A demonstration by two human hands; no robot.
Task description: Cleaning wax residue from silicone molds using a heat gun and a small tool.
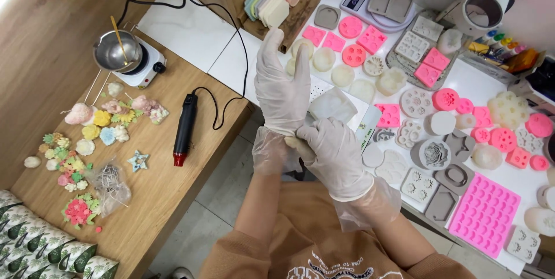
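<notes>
Over white table (497,85), right hand (332,155) grips left hand (281,85), fingers straight.

- A home craft workshop: pink silicone moulds (484,214) crowd the right white table (191,30)
- Small melting pot (115,52), heat gun (185,127), wax flowers (78,211) left

Bright, even indoor light with soft, faint shadows — glare whitens the top-left corner and the white table (474,85). Sharp focus throughout; slight wide-angle bending at edges.
</notes>
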